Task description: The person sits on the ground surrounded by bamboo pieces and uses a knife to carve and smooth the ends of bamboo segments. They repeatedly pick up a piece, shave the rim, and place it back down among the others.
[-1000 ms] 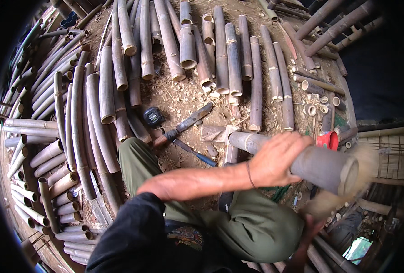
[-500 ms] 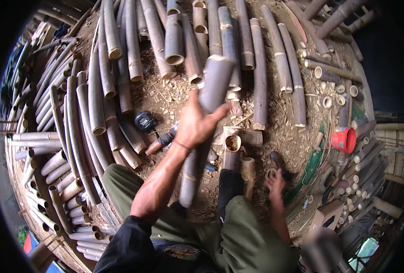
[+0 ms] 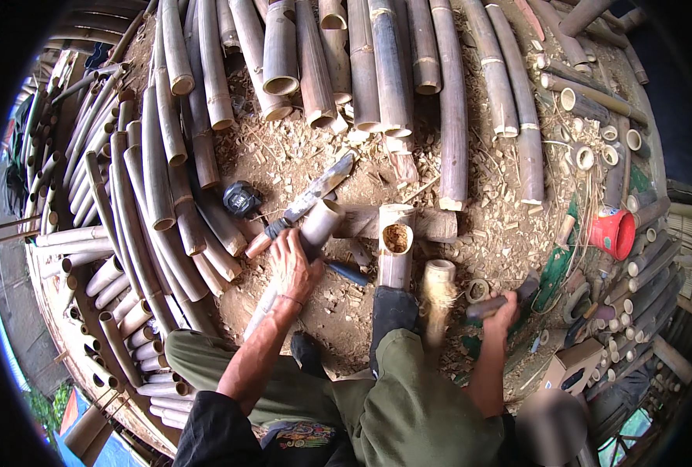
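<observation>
My left hand [image 3: 293,268] is closed around a bamboo tube [image 3: 323,224], whose cut end slants up and away from me. Part of the tube is hidden under my hand and wrist. Beside it lies a machete [image 3: 321,188] with a dark-wrapped handle. Off to the right, my right hand [image 3: 503,311] grips a short tool with a brown handle and a dark, flat blade [image 3: 528,285]; its exact kind is unclear. Between my hands, another bamboo tube [image 3: 395,268] points its slanted mouth upward by my foot, with shavings inside. A short wooden stump [image 3: 439,284] stands close by.
A log [image 3: 435,225] lies across the ground behind the tubes. Bamboo poles [image 3: 453,117] fan out ahead and along the left. A black device [image 3: 242,199], a blue-handled item [image 3: 347,272], a red bucket [image 3: 613,233] and a cardboard box [image 3: 573,364] sit around me.
My left hand has brought the bamboo tube down and nearer, left of the upright one, uncovering the machete. My right hand, empty before, now holds the short bladed tool.
</observation>
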A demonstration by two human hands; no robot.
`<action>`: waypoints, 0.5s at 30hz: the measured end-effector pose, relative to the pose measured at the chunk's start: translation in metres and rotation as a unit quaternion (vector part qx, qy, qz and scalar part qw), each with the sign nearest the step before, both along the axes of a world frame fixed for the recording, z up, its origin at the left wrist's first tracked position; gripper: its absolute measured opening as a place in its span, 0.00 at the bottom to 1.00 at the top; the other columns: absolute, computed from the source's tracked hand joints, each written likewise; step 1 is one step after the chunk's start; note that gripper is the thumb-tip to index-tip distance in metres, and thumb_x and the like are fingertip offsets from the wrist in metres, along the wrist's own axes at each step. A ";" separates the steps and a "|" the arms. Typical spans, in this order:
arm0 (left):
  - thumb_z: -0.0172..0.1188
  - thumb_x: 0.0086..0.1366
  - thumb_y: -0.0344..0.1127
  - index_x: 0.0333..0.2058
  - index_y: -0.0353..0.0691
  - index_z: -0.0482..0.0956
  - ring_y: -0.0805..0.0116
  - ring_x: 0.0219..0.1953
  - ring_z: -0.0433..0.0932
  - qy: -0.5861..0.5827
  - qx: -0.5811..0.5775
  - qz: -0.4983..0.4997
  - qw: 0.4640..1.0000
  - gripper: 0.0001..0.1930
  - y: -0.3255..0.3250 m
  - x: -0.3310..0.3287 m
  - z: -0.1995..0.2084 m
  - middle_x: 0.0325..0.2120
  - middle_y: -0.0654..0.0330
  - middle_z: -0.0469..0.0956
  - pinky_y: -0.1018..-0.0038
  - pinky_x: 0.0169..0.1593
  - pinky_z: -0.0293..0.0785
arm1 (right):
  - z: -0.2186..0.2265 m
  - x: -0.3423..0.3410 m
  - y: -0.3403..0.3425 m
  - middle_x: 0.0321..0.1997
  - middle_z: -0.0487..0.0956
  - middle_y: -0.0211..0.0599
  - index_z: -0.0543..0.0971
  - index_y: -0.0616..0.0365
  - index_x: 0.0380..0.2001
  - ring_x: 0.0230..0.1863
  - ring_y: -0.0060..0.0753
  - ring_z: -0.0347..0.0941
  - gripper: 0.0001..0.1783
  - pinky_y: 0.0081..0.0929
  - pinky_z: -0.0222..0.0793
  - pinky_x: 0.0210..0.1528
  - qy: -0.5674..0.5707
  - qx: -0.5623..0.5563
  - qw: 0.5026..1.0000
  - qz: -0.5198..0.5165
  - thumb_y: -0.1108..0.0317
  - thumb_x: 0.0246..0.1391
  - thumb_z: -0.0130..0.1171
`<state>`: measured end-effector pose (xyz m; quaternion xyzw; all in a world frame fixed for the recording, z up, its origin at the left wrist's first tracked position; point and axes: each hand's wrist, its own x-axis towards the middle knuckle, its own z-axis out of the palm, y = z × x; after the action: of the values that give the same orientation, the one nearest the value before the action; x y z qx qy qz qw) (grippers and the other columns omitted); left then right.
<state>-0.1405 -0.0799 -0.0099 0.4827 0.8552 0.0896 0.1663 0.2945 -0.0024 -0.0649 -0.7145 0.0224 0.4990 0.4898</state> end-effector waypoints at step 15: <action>0.55 0.64 0.61 0.49 0.26 0.73 0.51 0.37 0.79 -0.592 -0.199 0.097 0.775 0.36 0.087 0.127 0.054 0.32 0.40 0.77 0.59 0.41 0.73 | 0.122 -0.141 0.037 0.35 0.80 0.53 0.72 0.56 0.52 0.38 0.60 0.77 0.23 0.47 0.73 0.41 -0.226 0.078 0.581 0.778 0.67 0.51 0.60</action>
<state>-0.0139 0.0071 0.0440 0.2053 0.6291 0.2010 0.7223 0.1530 0.0348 0.0573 -0.5074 -0.6924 0.5112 -0.0423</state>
